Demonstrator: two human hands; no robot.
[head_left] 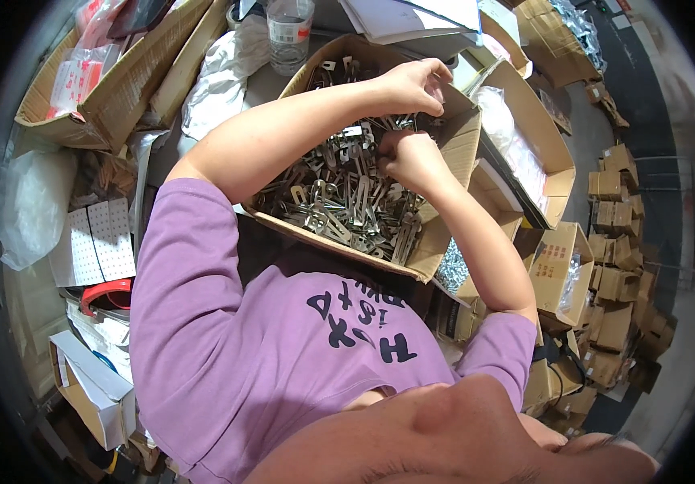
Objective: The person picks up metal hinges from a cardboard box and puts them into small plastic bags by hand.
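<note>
Loose metal pieces (355,194), thin, slotted and bracket-like, fill a cardboard box (323,239) in front of me. Over the far right part of that box, my left hand (417,85) has its fingers bent in toward the thumb; what they hold, if anything, is hidden. Just below it, nearer to me, my right hand (413,158) is closed with its fingers curled inward, right above the pile. Some metal pieces show in the gap between both hands, but I cannot tell whether either hand grips one.
A plastic bottle (289,36) and a white cloth (222,81) lie beyond the box, papers (412,18) behind it. Open cartons (525,137) crowd the right, with small screws (450,266) below. Another carton (113,89) holds bags at left. Stacked boxes (615,242) line the floor.
</note>
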